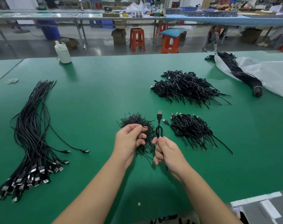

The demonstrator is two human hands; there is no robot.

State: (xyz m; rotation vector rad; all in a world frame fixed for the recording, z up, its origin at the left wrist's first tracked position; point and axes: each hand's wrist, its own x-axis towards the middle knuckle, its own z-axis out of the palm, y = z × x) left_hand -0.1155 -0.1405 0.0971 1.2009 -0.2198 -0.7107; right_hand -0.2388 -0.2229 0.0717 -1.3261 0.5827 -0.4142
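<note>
My right hand [165, 152] grips a folded black USB cable [159, 125] above the green table, its silver plug pointing up. My left hand [130, 139] pinches a thin black twist tie [144, 127] just to the left of the cable. A loose heap of black twist ties [137, 121] lies on the table right behind and under both hands. To the right of my hands sits a small pile of coiled cables [191, 126].
A long spread of straight USB cables [32, 126] lies at the left. A larger pile of coiled cables [186, 88] is at the back right, with a tied bundle [241, 73] on a white bag [270, 73]. A white bottle [63, 52] stands at the far edge.
</note>
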